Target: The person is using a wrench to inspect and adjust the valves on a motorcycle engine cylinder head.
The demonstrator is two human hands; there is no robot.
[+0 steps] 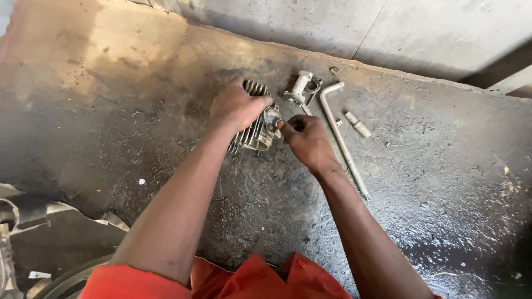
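Just above centre of the frame, a finned metal cylinder part [254,128] lying on the dark, oily concrete floor [432,182], long axis running from upper left down to lower right. Left hand [237,106] clamped over its upper left end, pressing it down. Right hand [308,138] just right of it, fingertips pinched at the small fitting [272,116] on the part's right end, the thing pinched too small to make out. Of the two, nearer to that fitting; approach from the right, across the fins. Further right, apart from both hands: a long L-shaped wrench [339,135], a pale bracket piece [300,88] and a short metal pin [358,125].
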